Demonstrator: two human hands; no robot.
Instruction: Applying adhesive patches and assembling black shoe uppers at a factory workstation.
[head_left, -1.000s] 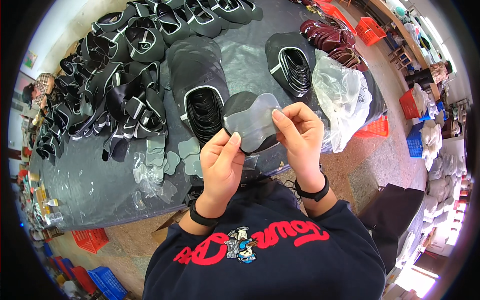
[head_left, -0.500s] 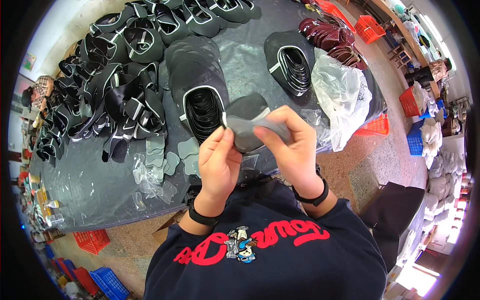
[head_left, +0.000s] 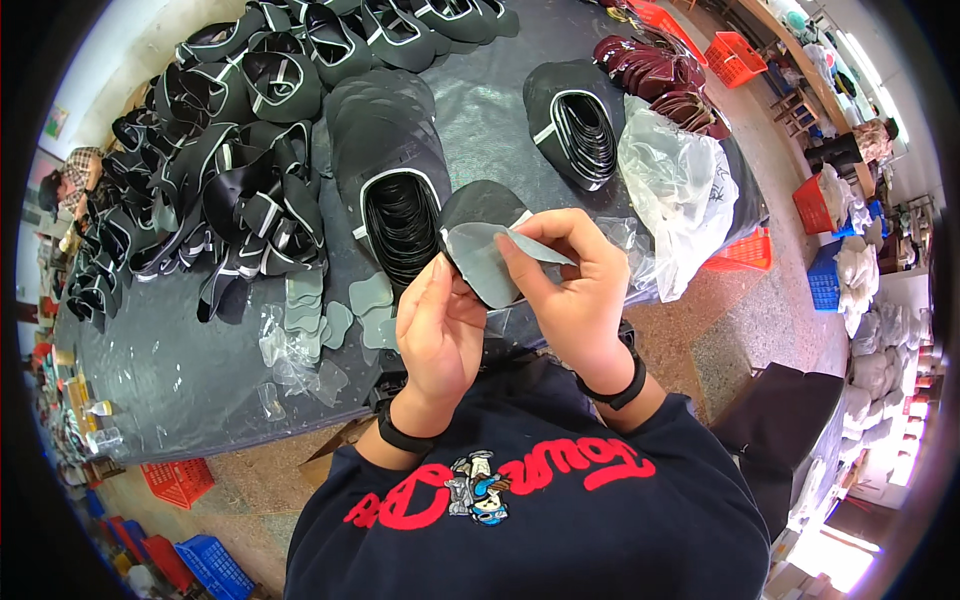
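Observation:
In front of my chest, my left hand (head_left: 440, 325) pinches the near edge of a black shoe upper (head_left: 483, 203) with pale trim. Against the upper's inner face lies a smooth grey shaped patch (head_left: 482, 262). My right hand (head_left: 572, 282) is closed on the patch's right side, where a flap folds up between thumb and fingers. Just beyond my left hand, a nested stack of black shoe uppers (head_left: 385, 140) with white-edged openings lies on the dark table (head_left: 190, 360). Several loose grey patches (head_left: 372, 300) lie left of my left wrist.
More black uppers (head_left: 240, 190) are heaped at the left and back. A smaller stack of uppers (head_left: 570, 110) stands at far right, beside clear plastic bags (head_left: 680, 190) and maroon pieces (head_left: 650, 70). Plastic scraps (head_left: 300, 365) lie near the front edge. Red baskets (head_left: 180, 482) stand below.
The grey patch has turned to show more of its face, with its right side peeled up in my right fingers. Both hands stay in nearly the same place.

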